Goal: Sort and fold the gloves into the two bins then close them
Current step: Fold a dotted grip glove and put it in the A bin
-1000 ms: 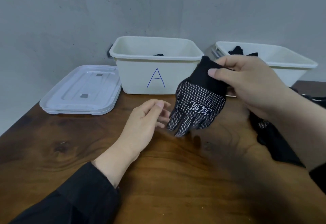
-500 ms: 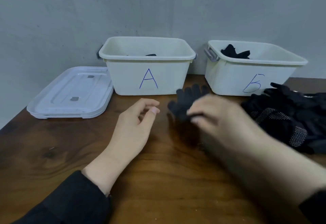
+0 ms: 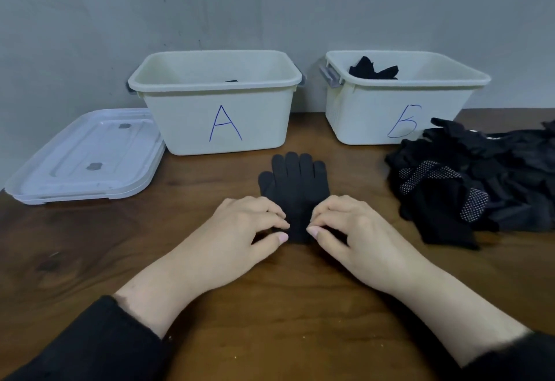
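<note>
While a flat black knit glove lies on the wooden counter with its fingertips toward the bins, both hands pinch its cuff end: the left hand from the left, the right hand from the right, fingers curled. Behind it stands the open cream plastic bin marked A, with a dark scrap barely showing inside (too little to identify). To the right, the open cream bin marked B holds black gloves at its back left corner. A heap of black dotted gloves lies just beside bin B. Clear plastic lids rest left of bin A. A grey wall backs the counter.
</note>
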`<action>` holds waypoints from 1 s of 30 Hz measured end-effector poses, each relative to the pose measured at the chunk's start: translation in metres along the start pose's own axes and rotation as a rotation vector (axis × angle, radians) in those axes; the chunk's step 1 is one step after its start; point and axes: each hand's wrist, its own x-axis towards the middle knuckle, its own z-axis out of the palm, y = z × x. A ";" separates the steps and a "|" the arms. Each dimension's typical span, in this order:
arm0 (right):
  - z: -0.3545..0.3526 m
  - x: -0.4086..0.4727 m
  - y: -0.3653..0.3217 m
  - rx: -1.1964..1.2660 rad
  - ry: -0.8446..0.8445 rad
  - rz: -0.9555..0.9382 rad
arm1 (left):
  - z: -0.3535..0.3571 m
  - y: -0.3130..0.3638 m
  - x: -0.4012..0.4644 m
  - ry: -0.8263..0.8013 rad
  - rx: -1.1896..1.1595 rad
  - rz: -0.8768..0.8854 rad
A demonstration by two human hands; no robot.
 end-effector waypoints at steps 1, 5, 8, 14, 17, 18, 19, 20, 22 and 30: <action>-0.001 0.000 0.000 0.000 0.003 0.004 | 0.001 -0.001 0.001 0.036 -0.010 0.001; 0.001 -0.002 -0.001 0.004 -0.005 0.013 | 0.004 -0.009 0.008 0.168 0.041 -0.069; 0.002 -0.002 -0.001 -0.029 -0.024 0.024 | 0.005 -0.014 0.016 0.118 0.170 -0.203; 0.004 -0.002 0.000 -0.042 -0.034 0.033 | 0.005 -0.009 0.018 0.215 0.156 -0.205; 0.004 -0.002 -0.001 -0.042 -0.031 0.041 | 0.008 -0.017 0.028 0.191 0.104 -0.269; 0.004 -0.002 -0.001 -0.043 -0.031 0.044 | 0.008 -0.020 0.032 0.189 0.090 -0.292; 0.004 -0.001 -0.001 -0.042 -0.030 0.047 | 0.009 -0.023 0.037 0.198 0.076 -0.310; 0.005 -0.001 -0.001 -0.041 -0.029 0.049 | 0.008 -0.025 0.041 0.208 0.069 -0.326; 0.005 -0.001 -0.002 -0.044 -0.028 0.049 | 0.009 -0.027 0.052 0.218 0.066 -0.342; 0.004 0.000 -0.004 -0.056 -0.035 0.045 | 0.009 -0.031 0.074 0.367 -0.013 -0.397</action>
